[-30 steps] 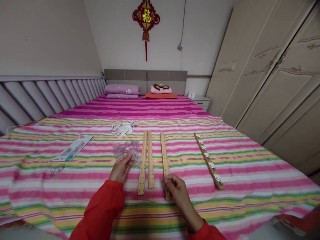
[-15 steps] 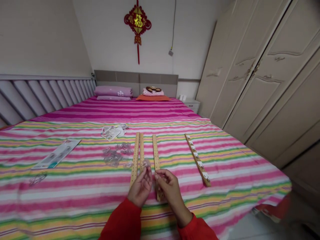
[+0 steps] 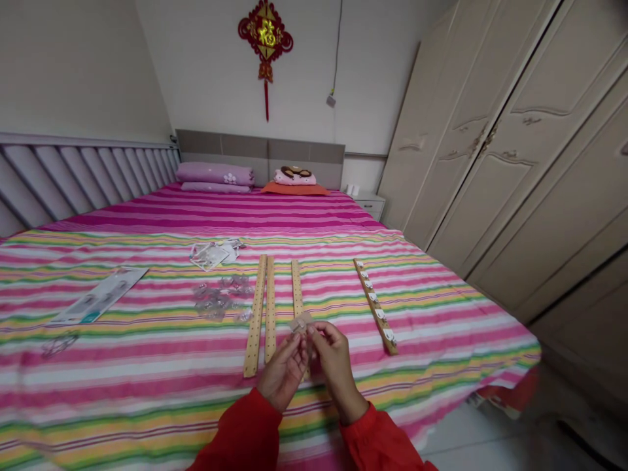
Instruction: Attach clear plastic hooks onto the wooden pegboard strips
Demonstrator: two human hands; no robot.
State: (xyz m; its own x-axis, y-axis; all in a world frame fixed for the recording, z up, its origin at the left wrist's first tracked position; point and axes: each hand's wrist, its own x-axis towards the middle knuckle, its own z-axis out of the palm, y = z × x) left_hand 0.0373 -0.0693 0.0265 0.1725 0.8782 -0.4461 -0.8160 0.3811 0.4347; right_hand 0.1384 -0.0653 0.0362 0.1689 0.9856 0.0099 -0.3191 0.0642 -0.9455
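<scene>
Both my hands meet over the near part of a wooden strip with holes (image 3: 297, 288). Between their fingertips is a small clear plastic piece (image 3: 300, 322); whether it is a packet or a hook is too small to tell. My left hand (image 3: 284, 366) pinches it from the left, palm turned up. From the right, my right hand (image 3: 333, 360) closes thumb and forefinger at its edge. Left of the hands lie two more wooden strips (image 3: 254, 327) (image 3: 270, 307), side by side. A pile of similar clear pieces (image 3: 218, 297) rests beyond them.
On the right lies a wooden strip bearing several white hooks (image 3: 373, 297). Packaging (image 3: 213, 254) sits behind the clear pile. A long clear-and-white package (image 3: 101, 297) and a thin wire-like bundle (image 3: 59, 343) are at left. Striped cloth (image 3: 161, 392) covers the bed.
My right hand has come up to the clear piece beside my left hand, and the piece now sits between both. The view has shifted slightly.
</scene>
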